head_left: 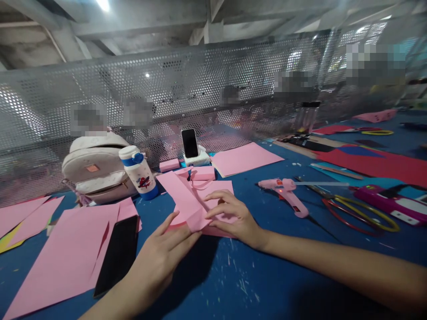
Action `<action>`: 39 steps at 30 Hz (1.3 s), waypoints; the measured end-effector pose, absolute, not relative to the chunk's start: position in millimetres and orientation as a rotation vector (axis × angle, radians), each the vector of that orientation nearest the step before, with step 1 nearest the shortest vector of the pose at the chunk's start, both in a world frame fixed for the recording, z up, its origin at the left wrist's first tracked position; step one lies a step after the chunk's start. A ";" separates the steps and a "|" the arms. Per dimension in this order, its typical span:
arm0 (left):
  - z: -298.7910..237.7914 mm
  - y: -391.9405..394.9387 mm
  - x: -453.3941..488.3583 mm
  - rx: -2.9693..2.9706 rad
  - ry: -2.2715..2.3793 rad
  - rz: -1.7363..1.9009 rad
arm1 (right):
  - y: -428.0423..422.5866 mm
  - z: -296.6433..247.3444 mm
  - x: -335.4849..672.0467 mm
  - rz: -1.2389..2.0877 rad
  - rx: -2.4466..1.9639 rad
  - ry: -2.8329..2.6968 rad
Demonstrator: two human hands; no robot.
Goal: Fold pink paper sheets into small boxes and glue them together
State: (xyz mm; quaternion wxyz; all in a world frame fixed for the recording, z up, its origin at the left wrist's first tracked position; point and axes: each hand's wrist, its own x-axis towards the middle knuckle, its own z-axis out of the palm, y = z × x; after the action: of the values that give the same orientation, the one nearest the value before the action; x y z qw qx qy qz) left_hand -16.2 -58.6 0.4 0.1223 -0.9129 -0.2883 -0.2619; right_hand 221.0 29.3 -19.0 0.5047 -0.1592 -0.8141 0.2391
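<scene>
Both of my hands are on a folded strip of pink paper (183, 198) in the middle of the view. My left hand (162, 249) grips its lower edge, with the fingers stretched under it and the thumb against its side. From the right, my right hand (235, 218) pinches the folded corner between thumb and fingers. Below and behind the strip lie more pink paper pieces (227, 186), partly hidden by my hands. A pink glue gun (285, 193) with a lit orange light rests to the right, a clear glue stick (322, 183) at its back.
Scissors (358, 215) and a magenta device (390, 202) lie at right. Left are pink sheets (71, 244), a dark phone (118, 253), a white bottle (139, 175) and a backpack (96, 166). Another phone (190, 143) stands before a perforated metal panel (187, 84).
</scene>
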 end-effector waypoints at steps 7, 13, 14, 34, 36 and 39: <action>1.0 -59.9 -18.1 -2.572 -0.817 -0.808 | 30.0 -15.2 222.6 0.410 -0.339 -1.973; 1.8 -60.1 -20.0 -2.530 -0.841 -0.828 | 29.5 -10.2 223.8 0.319 -0.317 -1.996; 1.7 -60.0 -20.2 -2.529 -0.843 -0.826 | 29.6 -9.7 224.0 0.312 -0.313 -1.999; -2.3 -59.4 -22.0 -2.513 -0.841 -0.805 | 33.5 -9.5 225.5 0.293 -0.289 -2.022; -3.1 -60.1 -20.8 -2.537 -0.840 -0.776 | 32.6 -10.0 225.1 0.291 -0.290 -2.039; -5.1 -61.3 -19.0 -2.570 -0.845 -0.746 | 30.7 -9.0 224.9 0.279 -0.274 -2.052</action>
State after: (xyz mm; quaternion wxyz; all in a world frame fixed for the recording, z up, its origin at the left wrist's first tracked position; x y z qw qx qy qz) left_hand -19.0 -61.3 -5.1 0.1669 -0.9030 -0.2968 -0.2619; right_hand 224.9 30.7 -9.0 0.5024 -0.1136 -0.8493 0.1155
